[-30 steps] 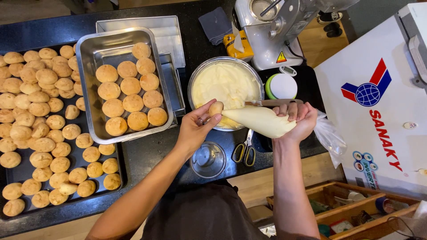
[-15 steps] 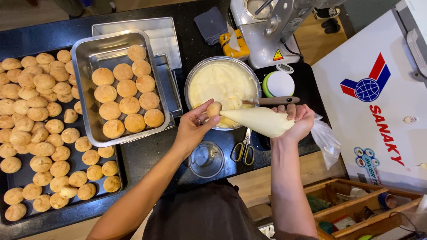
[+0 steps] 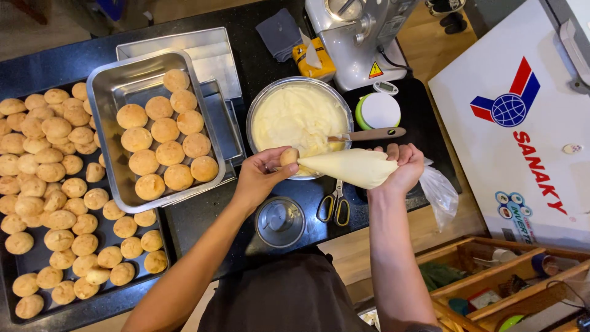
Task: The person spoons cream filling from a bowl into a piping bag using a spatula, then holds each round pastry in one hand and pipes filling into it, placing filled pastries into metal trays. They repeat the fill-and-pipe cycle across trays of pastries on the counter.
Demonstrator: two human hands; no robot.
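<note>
Scissors (image 3: 334, 206) and a cup (image 3: 279, 221) lie below the left hand (image 3: 258, 178) pinching a puff (image 3: 289, 156), right hand (image 3: 402, 167) clenching the bag (image 3: 350, 167); both unmoved.

Piping bag (image 3: 356, 167): clear, glossy plastic film, smooth. Steel bowl (image 3: 258, 117): polished metal; cream inside looks smooth and satiny. Baking pan (image 3: 103, 92): brushed metal, dull sheen. Puffs (image 3: 165, 130): matt, slightly rough crust. Spatula handle (image 3: 378, 133): wood, matt. Countertop (image 3: 264, 61): dark, glossy stone-like surface.
</note>
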